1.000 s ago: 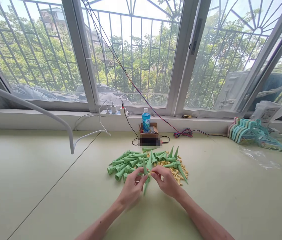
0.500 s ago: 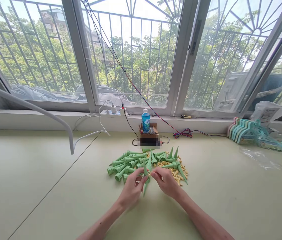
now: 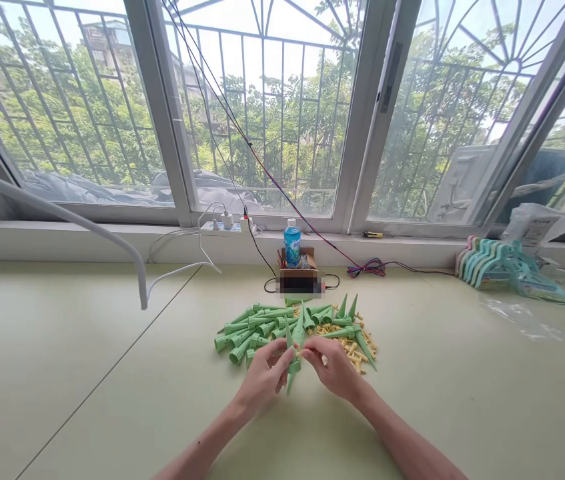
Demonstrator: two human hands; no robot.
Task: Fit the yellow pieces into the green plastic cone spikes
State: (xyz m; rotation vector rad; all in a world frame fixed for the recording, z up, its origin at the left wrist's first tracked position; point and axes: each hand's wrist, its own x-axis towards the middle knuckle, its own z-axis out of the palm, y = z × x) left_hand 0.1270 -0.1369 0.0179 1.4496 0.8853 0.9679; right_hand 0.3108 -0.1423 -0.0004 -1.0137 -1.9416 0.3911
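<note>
My left hand (image 3: 266,375) is closed around a green plastic spike (image 3: 294,367), its ribbed collar showing below the thumb. Against that spike, the fingertips of my right hand (image 3: 331,363) are pinched on a small yellow peg, mostly hidden by the fingers. Just beyond both hands lies a pile of green spikes (image 3: 247,337) with hollow, capped ends. Loose yellow pegs (image 3: 355,348) are scattered at the right side of the pile.
Behind the pile stands a small cardboard box (image 3: 307,260) with a blue bottle (image 3: 292,243) and a blurred dark device (image 3: 298,285) before it. Bundled cable (image 3: 367,267), pastel hangers (image 3: 487,263) and clear plastic wrap (image 3: 527,320) lie to the right. A white tube (image 3: 112,235) hangs at left.
My left hand has turned the spike slightly, and its collar now shows more below the thumb. My right fingertips stay at it. The other person's hand at the right edge has shifted.
</note>
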